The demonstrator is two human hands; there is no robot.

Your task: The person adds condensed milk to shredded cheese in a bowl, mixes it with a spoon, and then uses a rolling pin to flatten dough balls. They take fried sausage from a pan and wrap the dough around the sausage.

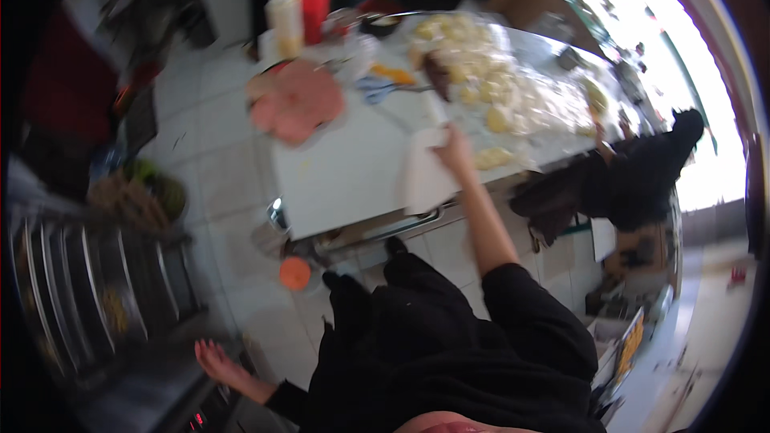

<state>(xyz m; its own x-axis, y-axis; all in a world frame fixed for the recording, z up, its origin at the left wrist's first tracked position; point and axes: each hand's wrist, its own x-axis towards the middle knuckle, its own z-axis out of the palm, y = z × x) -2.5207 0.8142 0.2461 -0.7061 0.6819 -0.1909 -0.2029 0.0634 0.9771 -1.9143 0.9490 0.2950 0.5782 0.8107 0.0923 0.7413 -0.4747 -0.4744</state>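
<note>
My right hand (455, 152) reaches out over the near edge of the white table (337, 184). Its fingers are closed on the side of a white flat sheet (427, 176) that hangs slightly past the table edge; blur hides what the sheet is made of. Low on the left, my left hand (220, 365) is empty, its fingers apart, beside a dark appliance (160, 389) with a small red display. Beyond my right hand, several pale yellow dough pieces (499, 119) lie under clear plastic film (553, 100). A flat pinkish pile (297, 100) sits at the table's left side.
A red squeeze bottle (314, 8) and a pale one (285, 20) stand at the far left corner, near a blue cloth (375, 88). A person in black (634, 176) works at the right. A tray rack (88, 289) stands left; an orange round object (294, 273) is low by the table.
</note>
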